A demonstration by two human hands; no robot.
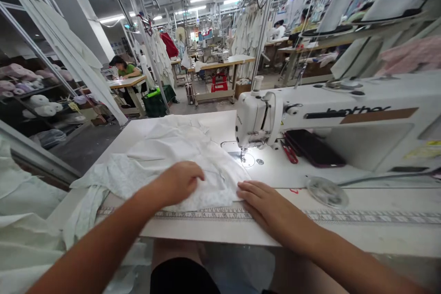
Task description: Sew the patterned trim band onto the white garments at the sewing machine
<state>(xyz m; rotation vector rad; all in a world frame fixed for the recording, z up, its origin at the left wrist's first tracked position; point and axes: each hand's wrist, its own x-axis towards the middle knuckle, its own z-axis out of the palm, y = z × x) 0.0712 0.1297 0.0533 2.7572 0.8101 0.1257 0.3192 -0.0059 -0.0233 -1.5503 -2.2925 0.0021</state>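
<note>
1. The left hand is lying on the pale cloth in front of the white Brother sewing machine. Its fingers are curving a little downward, but I cannot tell if they are pinching the cloth or only pressing on it.
2. The right hand is lying flat at the cloth's near edge, with its fingers together and open, and it is not closing on anything.
3. The pale cloth is spreading in loose folds on the white sewing table, just to the left of the machine's needle. It is not lying under the needle, as far as this view is showing.
4. The hands seem to be smoothing and arranging the layers on the table. This is a judgement from their flat position.
5. The folds near the needle seem to call for flattening and for careful alignment of the edge before the cloth can move under the needle.
6. A measuring tape is running along the table's near edge, in front of the machine.
7. Red snips and a dark flat case are lying just beside the machine's head, and a larger heap of pale cloth is hanging well to the left of the machine.
</note>
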